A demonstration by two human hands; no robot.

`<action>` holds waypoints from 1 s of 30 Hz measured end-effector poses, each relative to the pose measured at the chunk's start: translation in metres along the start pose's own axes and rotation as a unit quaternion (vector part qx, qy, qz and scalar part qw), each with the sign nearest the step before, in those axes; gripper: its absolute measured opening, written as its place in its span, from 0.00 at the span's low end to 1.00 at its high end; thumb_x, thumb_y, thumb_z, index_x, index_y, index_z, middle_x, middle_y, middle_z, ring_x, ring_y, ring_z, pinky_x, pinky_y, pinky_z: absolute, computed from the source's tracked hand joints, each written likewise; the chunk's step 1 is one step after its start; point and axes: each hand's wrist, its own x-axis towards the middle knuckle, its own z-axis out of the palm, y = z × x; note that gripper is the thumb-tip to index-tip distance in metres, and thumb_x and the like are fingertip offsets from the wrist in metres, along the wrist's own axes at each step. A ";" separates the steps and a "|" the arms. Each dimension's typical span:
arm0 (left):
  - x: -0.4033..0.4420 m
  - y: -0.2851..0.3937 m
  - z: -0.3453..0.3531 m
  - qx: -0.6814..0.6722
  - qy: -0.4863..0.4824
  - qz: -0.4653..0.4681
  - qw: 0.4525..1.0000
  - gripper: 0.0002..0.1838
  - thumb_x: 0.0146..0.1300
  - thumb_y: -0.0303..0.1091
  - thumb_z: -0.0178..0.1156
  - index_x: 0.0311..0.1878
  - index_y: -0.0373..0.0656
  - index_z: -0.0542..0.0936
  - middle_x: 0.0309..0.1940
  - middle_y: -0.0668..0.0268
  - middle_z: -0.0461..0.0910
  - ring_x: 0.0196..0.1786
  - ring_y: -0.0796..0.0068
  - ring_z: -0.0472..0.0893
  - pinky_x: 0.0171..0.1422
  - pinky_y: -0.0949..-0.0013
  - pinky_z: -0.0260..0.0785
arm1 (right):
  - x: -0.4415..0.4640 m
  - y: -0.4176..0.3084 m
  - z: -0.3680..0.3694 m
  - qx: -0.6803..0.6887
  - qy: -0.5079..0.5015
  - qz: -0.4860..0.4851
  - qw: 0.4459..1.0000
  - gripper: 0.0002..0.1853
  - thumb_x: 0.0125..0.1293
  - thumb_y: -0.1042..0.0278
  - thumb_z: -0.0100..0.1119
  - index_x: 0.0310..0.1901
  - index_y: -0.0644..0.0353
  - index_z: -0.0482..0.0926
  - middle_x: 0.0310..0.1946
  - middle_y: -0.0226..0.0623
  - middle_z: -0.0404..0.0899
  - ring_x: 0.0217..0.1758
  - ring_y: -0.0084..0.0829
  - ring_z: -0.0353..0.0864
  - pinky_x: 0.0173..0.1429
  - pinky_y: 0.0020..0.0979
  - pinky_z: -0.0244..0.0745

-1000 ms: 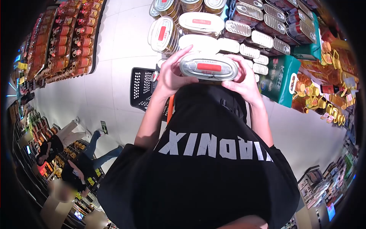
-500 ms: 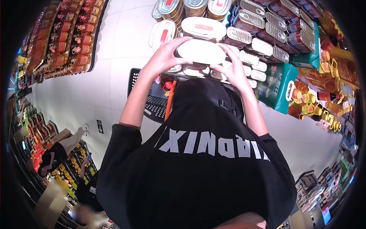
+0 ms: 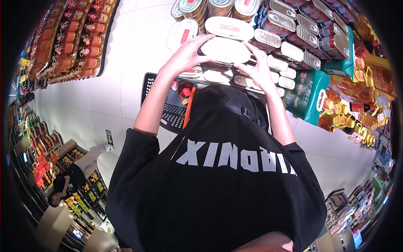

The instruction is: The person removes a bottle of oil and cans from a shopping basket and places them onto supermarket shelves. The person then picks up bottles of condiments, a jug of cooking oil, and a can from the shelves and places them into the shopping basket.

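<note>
Between my two hands is an oval tin can with a plain pale top, bright under the light. My left hand grips its left end, thumb on the near side and fingers at the far side. My right hand curls round the right end in the same way. Just beyond it stands another oval tin with a red label on its lid. More tins surround both hands, including a red-marked oval tin to the left and small rectangular tins to the right.
A black basket with an orange edge and packaged goods inside stands at my left. Green boxes and oil bottles are on the right. Bottle racks stand far left. Another person is at the lower left.
The tin and both my hands have shifted very slightly upward in view, still together. At lower left, one person has moved right, and another there is now mostly out of sight.
</note>
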 end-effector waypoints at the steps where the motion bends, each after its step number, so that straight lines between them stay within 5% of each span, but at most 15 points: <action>1: 0.001 0.000 0.000 0.001 0.004 0.001 1.000 0.39 0.55 0.29 0.75 0.71 0.39 0.70 0.63 0.57 0.77 0.63 0.67 0.78 0.67 0.64 0.73 | 0.000 0.001 0.000 0.004 0.000 0.004 1.000 0.43 0.51 0.60 0.80 0.69 0.59 0.71 0.66 0.44 0.74 0.71 0.38 0.72 0.75 0.42 0.64; 10: -0.011 0.012 0.009 -0.022 0.088 -0.042 0.995 0.39 0.55 0.33 0.76 0.69 0.38 0.69 0.63 0.53 0.76 0.66 0.61 0.77 0.71 0.61 0.71 | -0.001 -0.001 0.001 0.049 -0.012 0.058 0.997 0.46 0.52 0.58 0.80 0.71 0.59 0.68 0.66 0.49 0.73 0.70 0.41 0.72 0.70 0.41 0.71; 13: -0.030 0.021 0.024 -0.066 0.152 -0.073 0.983 0.35 0.55 0.32 0.75 0.66 0.37 0.72 0.61 0.53 0.77 0.65 0.59 0.78 0.72 0.61 0.71 | -0.008 0.001 -0.003 -0.044 0.023 0.024 0.998 0.45 0.53 0.58 0.79 0.70 0.61 0.67 0.64 0.50 0.74 0.69 0.43 0.73 0.70 0.41 0.71; 16: -0.063 0.029 0.053 -0.044 0.292 -0.015 0.955 0.29 0.56 0.31 0.74 0.60 0.37 0.77 0.59 0.53 0.79 0.63 0.59 0.80 0.67 0.62 0.75 | -0.029 -0.005 -0.014 -0.126 0.068 0.002 0.990 0.34 0.57 0.59 0.76 0.61 0.65 0.72 0.56 0.51 0.77 0.61 0.45 0.77 0.64 0.42 0.73; 18: -0.089 0.035 0.074 0.001 0.350 -0.113 0.930 0.21 0.61 0.33 0.69 0.55 0.35 0.79 0.56 0.52 0.80 0.57 0.57 0.82 0.59 0.60 0.77 | -0.050 -0.006 -0.016 -0.173 0.057 -0.017 0.983 0.27 0.59 0.62 0.73 0.55 0.66 0.74 0.51 0.50 0.77 0.55 0.44 0.78 0.59 0.42 0.74; 19: -0.103 0.035 0.090 -0.050 0.338 -0.182 0.922 0.21 0.62 0.33 0.68 0.55 0.35 0.79 0.55 0.51 0.80 0.57 0.57 0.82 0.58 0.60 0.77 | -0.054 -0.001 -0.009 -0.187 0.087 -0.129 0.970 0.20 0.61 0.66 0.71 0.51 0.64 0.76 0.44 0.43 0.79 0.44 0.38 0.78 0.53 0.39 0.75; 24: -0.191 0.050 0.169 -0.094 0.273 -0.354 0.889 0.25 0.63 0.35 0.67 0.62 0.36 0.75 0.59 0.49 0.78 0.63 0.53 0.78 0.66 0.58 0.72 | -0.081 0.027 0.039 -0.041 -0.275 0.010 0.961 0.18 0.63 0.67 0.69 0.51 0.62 0.77 0.46 0.45 0.82 0.53 0.42 0.83 0.56 0.38 0.77; 28: -0.245 0.043 0.217 0.053 0.292 -0.396 0.869 0.34 0.63 0.35 0.66 0.69 0.32 0.67 0.69 0.41 0.66 0.72 0.43 0.67 0.75 0.52 0.61 | -0.098 0.030 0.088 -0.041 -0.459 -0.073 0.884 0.24 0.66 0.67 0.65 0.61 0.64 0.74 0.54 0.53 0.79 0.58 0.50 0.81 0.62 0.42 0.76; 30: -0.261 0.031 0.230 0.141 0.319 -0.409 0.843 0.36 0.62 0.34 0.66 0.71 0.32 0.64 0.69 0.39 0.65 0.72 0.41 0.66 0.75 0.53 0.61 | -0.112 0.034 0.117 -0.056 -0.464 -0.187 0.864 0.27 0.65 0.68 0.64 0.64 0.66 0.71 0.58 0.53 0.77 0.62 0.50 0.78 0.66 0.43 0.73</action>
